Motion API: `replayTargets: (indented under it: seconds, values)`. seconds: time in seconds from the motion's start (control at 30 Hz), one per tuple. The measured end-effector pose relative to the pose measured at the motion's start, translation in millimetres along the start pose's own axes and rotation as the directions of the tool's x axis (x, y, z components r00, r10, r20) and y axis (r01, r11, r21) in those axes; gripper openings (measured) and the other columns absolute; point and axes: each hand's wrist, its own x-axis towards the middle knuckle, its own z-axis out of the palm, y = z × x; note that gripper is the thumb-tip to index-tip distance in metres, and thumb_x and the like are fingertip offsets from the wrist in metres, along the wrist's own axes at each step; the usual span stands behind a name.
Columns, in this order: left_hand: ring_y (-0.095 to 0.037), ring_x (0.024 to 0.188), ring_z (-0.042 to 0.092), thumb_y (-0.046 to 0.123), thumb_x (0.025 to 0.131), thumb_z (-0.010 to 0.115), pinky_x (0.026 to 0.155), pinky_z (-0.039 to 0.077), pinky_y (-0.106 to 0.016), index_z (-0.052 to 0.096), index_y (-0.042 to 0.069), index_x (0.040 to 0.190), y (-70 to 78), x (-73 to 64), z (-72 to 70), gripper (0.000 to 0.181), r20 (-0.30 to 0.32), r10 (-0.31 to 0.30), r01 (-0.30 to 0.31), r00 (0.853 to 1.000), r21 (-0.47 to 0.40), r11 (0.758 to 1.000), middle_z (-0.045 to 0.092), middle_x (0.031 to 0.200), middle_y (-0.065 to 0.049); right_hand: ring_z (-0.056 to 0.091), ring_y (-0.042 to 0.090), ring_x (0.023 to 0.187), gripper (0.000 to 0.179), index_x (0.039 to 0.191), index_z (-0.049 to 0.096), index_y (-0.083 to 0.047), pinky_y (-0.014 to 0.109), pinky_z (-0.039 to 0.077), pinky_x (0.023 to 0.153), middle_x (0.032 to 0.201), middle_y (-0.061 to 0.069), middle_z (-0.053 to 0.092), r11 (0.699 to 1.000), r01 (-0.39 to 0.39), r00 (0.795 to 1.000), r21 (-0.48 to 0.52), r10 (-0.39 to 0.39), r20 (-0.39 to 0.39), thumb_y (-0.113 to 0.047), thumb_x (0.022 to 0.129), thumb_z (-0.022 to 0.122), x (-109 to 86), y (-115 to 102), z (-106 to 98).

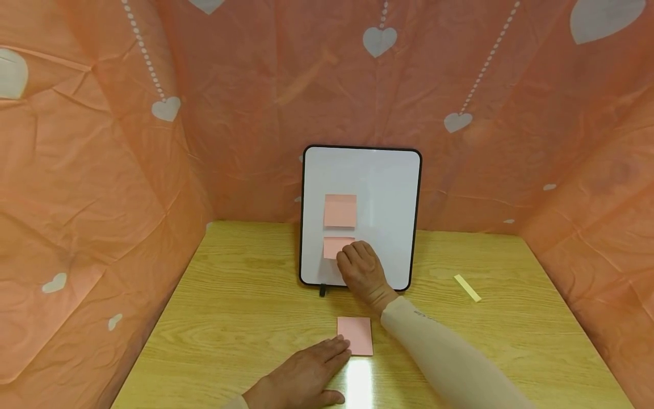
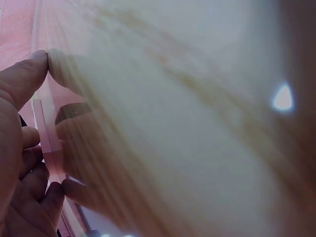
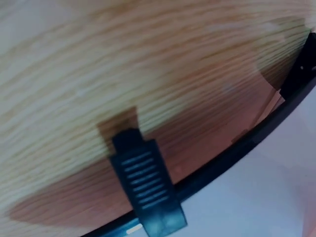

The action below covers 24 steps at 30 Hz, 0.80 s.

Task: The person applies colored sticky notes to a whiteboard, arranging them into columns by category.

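A whiteboard with a black rim stands upright on the table, and a pink sticky note is on its left half. Just below that is a second pink sticky note. My right hand has its fingers curled at this lower note's right bottom corner and hides that corner; the fingertips are out of sight. On the table in front of the board lies a pink sticky note pad. My left hand rests straight fingers on the pad's lower left corner.
A yellow paper strip lies on the table to the right. At the whiteboard's bottom rim sits a black foot, seen large in the right wrist view. Orange cloth with white hearts hangs behind and at both sides.
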Motion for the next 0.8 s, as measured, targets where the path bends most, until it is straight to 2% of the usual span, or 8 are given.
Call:
replayTargets:
  seconds: [0.17,0.8]
  values:
    - [-0.023,0.154,0.042,0.062,0.107,0.047,0.121,0.045,-0.036,0.045,0.006,0.16,-0.1,0.5,-1.1,0.077,0.008,-0.005,0.006,1.0,-0.012,1.0,0.042,0.167,-0.01,0.062,0.025,0.075,0.033,0.072,0.051,-0.009,0.035,0.057,0.075,0.074,0.006,0.057,1.0,-0.001,1.0,-0.005,0.001,0.0,0.008,0.089,0.074,-1.4,-0.2,1.9]
    - [-0.024,0.155,0.041,0.061,0.107,0.048,0.121,0.044,-0.035,0.044,0.006,0.16,-0.1,-0.3,0.0,0.077,0.006,-0.007,0.007,1.0,-0.015,1.0,0.042,0.167,-0.01,0.062,0.025,0.079,0.031,0.074,0.053,-0.009,0.036,0.058,0.08,0.077,0.006,0.057,1.0,-0.02,0.998,0.016,0.019,0.056,0.005,0.092,0.074,-6.5,-2.6,3.9]
